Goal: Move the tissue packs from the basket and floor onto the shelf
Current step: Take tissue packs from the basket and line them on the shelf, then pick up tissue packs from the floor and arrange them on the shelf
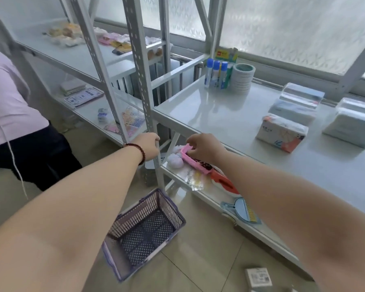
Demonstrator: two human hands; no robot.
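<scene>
Three tissue packs lie on the white shelf top (219, 114): one with orange print (281, 132), a clear-wrapped one (297, 103) behind it, a white one (353, 124) at the right edge. The purple basket (144, 230) stands on the floor and looks empty. A small white pack (258, 278) lies on the floor at the bottom. My left hand (149, 145) grips the shelf's corner post (159, 165). My right hand (204, 145) pinches a pink tray-like item (193, 162) on the lower shelf.
The lower shelf carries a white fluffy ball (175, 161), an orange item (224, 183) and a blue dustpan set (241, 212). Glue sticks (216, 73) and tape rolls (242, 77) stand at the back. A person in a pink top (11, 114) stands at the left by another rack (105, 66).
</scene>
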